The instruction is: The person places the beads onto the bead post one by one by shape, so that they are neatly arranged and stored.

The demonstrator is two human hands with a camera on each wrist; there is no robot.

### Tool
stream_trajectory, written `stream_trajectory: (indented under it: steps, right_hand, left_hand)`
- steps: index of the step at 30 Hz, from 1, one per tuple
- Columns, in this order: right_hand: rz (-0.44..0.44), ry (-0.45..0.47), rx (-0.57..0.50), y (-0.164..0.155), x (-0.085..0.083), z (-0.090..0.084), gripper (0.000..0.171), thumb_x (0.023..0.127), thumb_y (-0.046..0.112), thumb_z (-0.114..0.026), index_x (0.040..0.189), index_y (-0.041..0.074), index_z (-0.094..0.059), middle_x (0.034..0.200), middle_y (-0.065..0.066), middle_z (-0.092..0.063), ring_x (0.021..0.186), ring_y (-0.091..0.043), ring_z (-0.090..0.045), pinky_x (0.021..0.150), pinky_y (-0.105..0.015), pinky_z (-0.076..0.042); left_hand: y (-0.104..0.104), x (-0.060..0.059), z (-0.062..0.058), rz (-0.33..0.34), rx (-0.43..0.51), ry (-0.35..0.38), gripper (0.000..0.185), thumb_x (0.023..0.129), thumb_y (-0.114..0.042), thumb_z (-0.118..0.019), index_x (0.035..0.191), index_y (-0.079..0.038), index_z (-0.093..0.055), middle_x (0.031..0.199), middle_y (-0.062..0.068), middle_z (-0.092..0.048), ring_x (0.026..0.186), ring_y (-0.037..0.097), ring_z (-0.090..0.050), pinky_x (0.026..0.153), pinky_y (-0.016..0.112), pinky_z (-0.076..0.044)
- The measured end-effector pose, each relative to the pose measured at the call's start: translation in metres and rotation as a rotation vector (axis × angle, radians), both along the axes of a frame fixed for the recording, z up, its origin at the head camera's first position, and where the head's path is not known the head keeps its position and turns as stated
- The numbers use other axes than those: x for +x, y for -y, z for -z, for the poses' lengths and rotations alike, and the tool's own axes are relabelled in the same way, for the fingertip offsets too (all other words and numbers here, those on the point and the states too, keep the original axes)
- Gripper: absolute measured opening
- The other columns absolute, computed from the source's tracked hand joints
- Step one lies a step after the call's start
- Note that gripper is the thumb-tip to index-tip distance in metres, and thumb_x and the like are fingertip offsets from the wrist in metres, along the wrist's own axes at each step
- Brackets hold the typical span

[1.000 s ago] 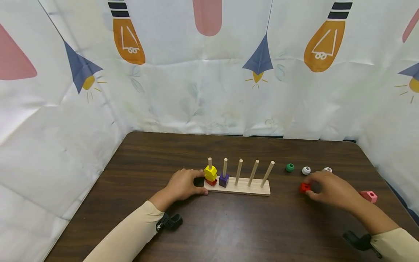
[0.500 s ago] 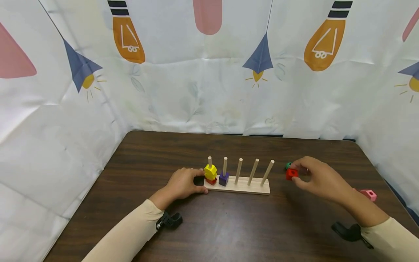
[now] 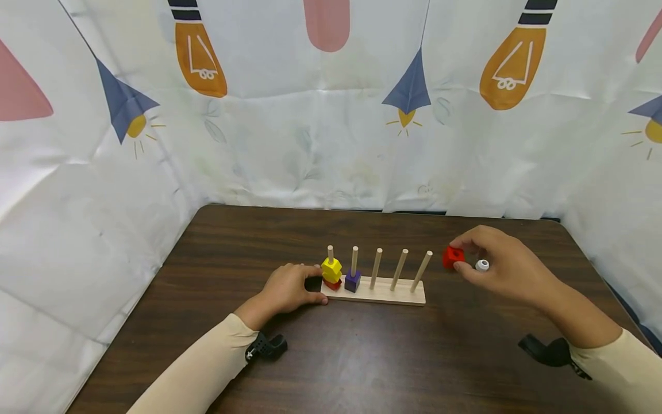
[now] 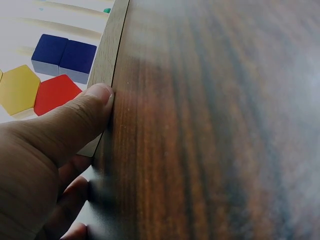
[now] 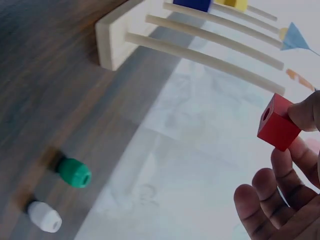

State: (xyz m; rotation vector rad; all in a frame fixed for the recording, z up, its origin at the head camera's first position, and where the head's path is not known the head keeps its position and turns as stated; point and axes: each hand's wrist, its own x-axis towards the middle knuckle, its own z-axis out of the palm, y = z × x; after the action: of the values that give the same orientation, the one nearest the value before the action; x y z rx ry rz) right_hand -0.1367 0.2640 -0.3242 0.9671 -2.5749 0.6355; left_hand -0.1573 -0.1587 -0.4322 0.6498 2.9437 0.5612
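**Red block (image 3: 453, 258) held up in the right hand (image 3: 509, 267), left hand (image 3: 287, 287) on the peg board (image 3: 385, 294)**

The person's right hand pinches the red block between thumb and fingers, lifted clear of the desk (image 3: 248, 241) beyond the board's right end, its hole showing. The left hand grips the board's left end, thumb against the side facing the desk's near edge. The board lies around the middle of the desk, its five pegs (image 3: 376, 269) upright. The leftmost carries a red piece (image 4: 57, 94) at the bottom with yellow pieces (image 3: 331, 268) above it; the next holds purple blocks (image 3: 353, 282). A green bead (image 5: 75, 172) and a white bead (image 5: 45, 216) sit near each other on the desk, between the board and the far right corner. A patterned cloth (image 3: 320, 144) hangs behind the far edge.
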Motion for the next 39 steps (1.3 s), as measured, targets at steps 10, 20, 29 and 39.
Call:
stream_trajectory:
  steps: [10, 20, 29, 39]
  right_hand:
    - [-0.075, -0.031, -0.023, 0.012, -0.005, -0.017, 0.045, 0.075, 0.002, -0.087, 0.115, 0.016, -0.069, 0.103, 0.012, -0.063, 0.084, -0.007, -0.055, 0.074, -0.018, -0.046]
    - [-0.098, 0.01, -0.031, 0.031, -0.007, -0.021, 0.038, 0.08, 0.005, -0.084, 0.114, 0.015, -0.069, 0.104, 0.011, -0.064, 0.085, -0.009, -0.057, 0.073, -0.023, -0.048]
    - [-0.121, -0.011, -0.035, 0.045, -0.011, -0.019, 0.035, 0.081, 0.007, -0.084, 0.112, 0.013, -0.07, 0.104, 0.01, -0.065, 0.088, -0.008, -0.059, 0.073, -0.026, -0.052]
    - [-0.105, 0.047, -0.047, 0.061, -0.013, -0.02, 0.031, 0.084, 0.011, -0.083, 0.113, 0.014, -0.069, 0.104, 0.009, -0.064, 0.088, -0.007, -0.057, 0.075, -0.03, -0.054]
  left_hand:
    - [0.0, 0.0, 0.0, 0.012, 0.001, -0.006, 0.062, 0.078, -0.051, -0.087, 0.128, -0.017, -0.073, 0.126, 0.007, -0.071, 0.11, 0.032, -0.068, 0.089, 0.052, -0.053]
    - [0.001, 0.0, 0.0, 0.005, -0.005, 0.002, 0.064, 0.078, -0.052, -0.087, 0.13, -0.017, -0.072, 0.127, 0.007, -0.071, 0.111, 0.034, -0.067, 0.091, 0.053, -0.052]
    - [0.001, 0.0, 0.001, 0.012, 0.009, -0.006, 0.062, 0.078, -0.051, -0.087, 0.128, -0.017, -0.073, 0.123, 0.006, -0.072, 0.107, 0.032, -0.068, 0.089, 0.053, -0.053]
    - [0.001, 0.0, 0.001, 0.007, 0.007, -0.007, 0.062, 0.077, -0.051, -0.088, 0.127, -0.018, -0.073, 0.122, 0.005, -0.073, 0.106, 0.032, -0.068, 0.087, 0.052, -0.053]
